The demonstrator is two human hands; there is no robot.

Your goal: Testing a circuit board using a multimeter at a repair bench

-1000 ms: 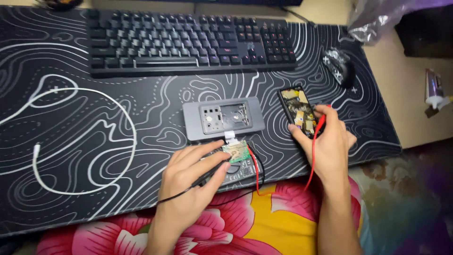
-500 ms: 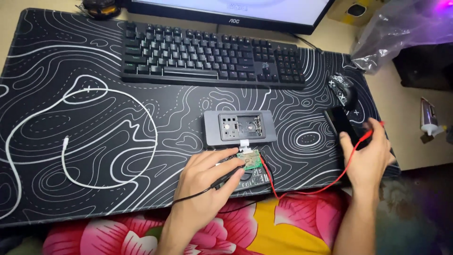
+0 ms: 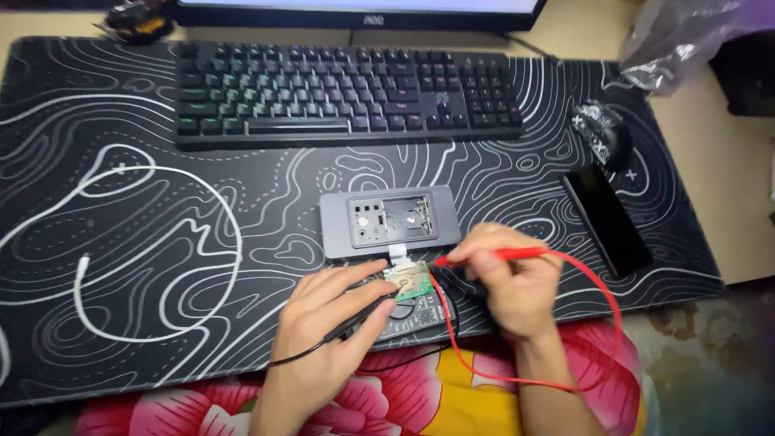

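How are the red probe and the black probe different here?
The red probe is pinched in the right hand, lying nearly level, its tip pointing left at the small green board. The black probe lies slanted under the left hand, its tip coming toward the board from the lower left. The red lead loops wide to the right; the black lead trails left. Both are slim and wired.

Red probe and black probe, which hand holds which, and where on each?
The right hand pinches the red probe along its handle, tip toward the small green circuit board. The left hand grips the black probe along its handle.
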